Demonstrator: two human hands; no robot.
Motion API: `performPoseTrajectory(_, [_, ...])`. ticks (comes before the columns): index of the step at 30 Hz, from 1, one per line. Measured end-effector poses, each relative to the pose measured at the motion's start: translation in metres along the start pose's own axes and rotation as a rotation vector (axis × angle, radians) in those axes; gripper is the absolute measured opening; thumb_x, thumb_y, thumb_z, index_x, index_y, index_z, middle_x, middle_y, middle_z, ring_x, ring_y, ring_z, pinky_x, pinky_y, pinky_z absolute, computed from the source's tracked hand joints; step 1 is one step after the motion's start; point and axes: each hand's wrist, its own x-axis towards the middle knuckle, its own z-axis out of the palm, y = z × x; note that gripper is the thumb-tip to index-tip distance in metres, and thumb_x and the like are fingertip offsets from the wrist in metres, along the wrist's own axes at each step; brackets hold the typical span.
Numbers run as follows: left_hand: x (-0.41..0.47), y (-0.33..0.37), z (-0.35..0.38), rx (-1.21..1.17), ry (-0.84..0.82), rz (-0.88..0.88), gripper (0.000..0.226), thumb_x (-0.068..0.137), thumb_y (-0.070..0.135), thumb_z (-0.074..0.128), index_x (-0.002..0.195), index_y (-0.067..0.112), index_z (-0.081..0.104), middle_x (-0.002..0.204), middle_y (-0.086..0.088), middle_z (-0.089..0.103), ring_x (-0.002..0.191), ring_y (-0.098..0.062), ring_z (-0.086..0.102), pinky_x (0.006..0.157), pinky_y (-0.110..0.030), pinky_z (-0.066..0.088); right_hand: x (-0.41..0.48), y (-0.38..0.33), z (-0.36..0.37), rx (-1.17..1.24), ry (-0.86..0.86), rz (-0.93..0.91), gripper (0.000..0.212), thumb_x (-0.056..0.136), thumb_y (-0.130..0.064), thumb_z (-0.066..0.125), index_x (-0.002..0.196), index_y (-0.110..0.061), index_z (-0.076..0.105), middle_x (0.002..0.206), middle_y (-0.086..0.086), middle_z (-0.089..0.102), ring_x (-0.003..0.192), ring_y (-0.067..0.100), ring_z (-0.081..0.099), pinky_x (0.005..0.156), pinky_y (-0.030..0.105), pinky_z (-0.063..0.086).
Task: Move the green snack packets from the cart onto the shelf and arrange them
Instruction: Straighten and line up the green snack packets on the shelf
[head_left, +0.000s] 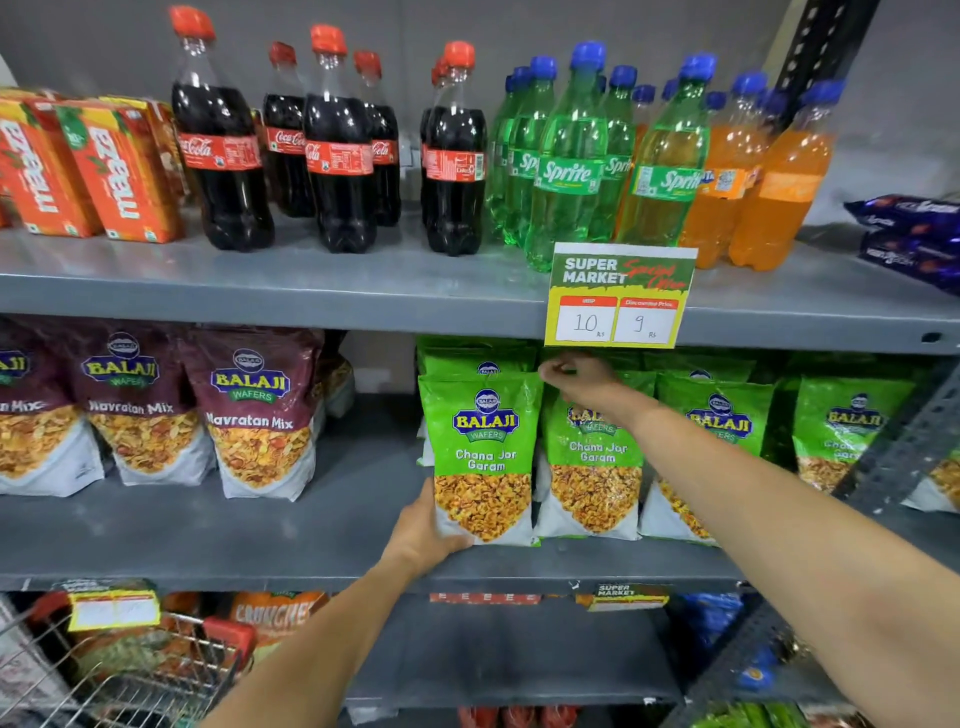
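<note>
Several green Balaji snack packets stand upright in a row on the grey middle shelf (291, 525). My left hand (423, 535) grips the bottom left corner of the leftmost green packet (480, 457), which stands at the shelf's front. My right hand (582, 382) reaches over the second green packet (595, 467) and pinches its top edge just under the price tag. More green packets (717, 421) stand to the right and behind. The wire cart (119, 670) is at the lower left, with packets inside.
Maroon Balaji packets (254, 415) fill the left of the middle shelf. Cola, Sprite and orange bottles (457, 150) stand on the top shelf. A price tag (621, 299) hangs from its edge. A slotted metal upright (893, 447) stands at the right.
</note>
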Motion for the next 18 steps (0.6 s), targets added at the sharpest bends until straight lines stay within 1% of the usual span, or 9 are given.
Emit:
performPoseTrajectory(3, [-0.001,-0.013,-0.004,0.111,-0.006,0.017,0.075,0.058,0.035,0.083,0.119,0.027,0.040,0.110,0.007,0.064,0.100,-0.016,0.059,0.081,-0.028,0.049,0.006,-0.004,-0.003,-0.156,-0.114,-0.044,0.014,0.085,-0.039,0.063,0.096,-0.031,0.065,0.106,-0.011,0.059,0.084,0.011,0.057,0.059,0.016,0.041])
performPoseTrajectory(5, [0.001,-0.017,-0.006,0.115,0.015,0.022,0.075,0.060,0.032,0.084,0.121,0.025,0.041,0.113,0.005,0.065,0.103,-0.018,0.059,0.086,-0.030,0.049,0.011,-0.004,-0.003,-0.239,-0.106,-0.074,0.019,0.086,-0.038,0.062,0.102,-0.027,0.064,0.114,-0.006,0.060,0.095,0.013,0.054,0.076,0.020,0.038])
performPoseTrajectory(6, [0.001,-0.016,-0.006,0.108,0.029,0.025,0.075,0.060,0.031,0.085,0.121,0.025,0.041,0.112,0.004,0.065,0.102,-0.018,0.059,0.086,-0.031,0.049,0.011,-0.003,-0.003,-0.249,-0.084,-0.083,0.019,0.087,-0.036,0.062,0.102,-0.026,0.064,0.117,-0.005,0.062,0.098,0.013,0.054,0.080,0.020,0.036])
performPoseTrajectory(9, [0.002,-0.017,-0.006,0.084,0.042,0.016,0.077,0.057,0.033,0.086,0.120,0.026,0.043,0.108,0.006,0.065,0.096,-0.015,0.059,0.086,-0.031,0.051,0.011,-0.002,-0.002,-0.313,-0.038,-0.100,0.016,0.087,-0.035,0.060,0.099,-0.026,0.063,0.117,-0.001,0.064,0.103,0.020,0.058,0.082,0.022,0.039])
performPoseTrajectory(11, [-0.001,-0.022,-0.007,0.064,0.036,0.025,0.080,0.053,0.038,0.087,0.120,0.028,0.045,0.103,0.009,0.066,0.092,-0.010,0.061,0.084,-0.028,0.052,0.010,-0.010,0.003,-0.509,-0.042,-0.152,0.022,0.085,-0.043,0.059,0.100,-0.027,0.059,0.112,0.001,0.064,0.093,0.019,0.058,0.072,0.021,0.038])
performPoseTrajectory(13, [-0.002,-0.029,-0.011,0.042,0.032,0.034,0.083,0.052,0.041,0.087,0.123,0.030,0.046,0.096,0.010,0.064,0.087,-0.008,0.061,0.078,-0.022,0.052,0.011,-0.026,0.016,-0.580,-0.074,-0.204,0.031,0.082,-0.051,0.057,0.104,-0.029,0.055,0.109,0.001,0.062,0.087,0.018,0.055,0.064,0.020,0.035])
performPoseTrajectory(14, [-0.002,-0.031,-0.012,0.043,0.026,0.039,0.081,0.054,0.041,0.087,0.123,0.029,0.047,0.091,0.010,0.062,0.083,-0.007,0.059,0.074,-0.019,0.050,0.012,-0.035,0.026,-0.559,-0.119,-0.213,0.035,0.083,-0.054,0.055,0.107,-0.029,0.053,0.110,0.001,0.061,0.088,0.018,0.055,0.066,0.021,0.037])
performPoseTrajectory(16, [-0.001,-0.032,-0.015,0.045,0.023,0.034,0.075,0.058,0.039,0.086,0.123,0.029,0.049,0.082,0.009,0.058,0.074,-0.007,0.055,0.065,-0.010,0.045,0.014,-0.054,0.050,-0.509,-0.186,-0.241,0.042,0.085,-0.055,0.053,0.114,-0.025,0.052,0.119,0.004,0.060,0.101,0.022,0.058,0.081,0.027,0.045])
performPoseTrajectory(18, [0.001,-0.029,-0.016,0.038,0.027,0.015,0.072,0.060,0.037,0.086,0.122,0.028,0.050,0.080,0.006,0.058,0.070,-0.005,0.054,0.060,-0.007,0.043,0.015,-0.069,0.073,-0.484,-0.210,-0.279,0.044,0.086,-0.051,0.055,0.115,-0.019,0.055,0.123,0.006,0.059,0.109,0.024,0.057,0.090,0.031,0.044])
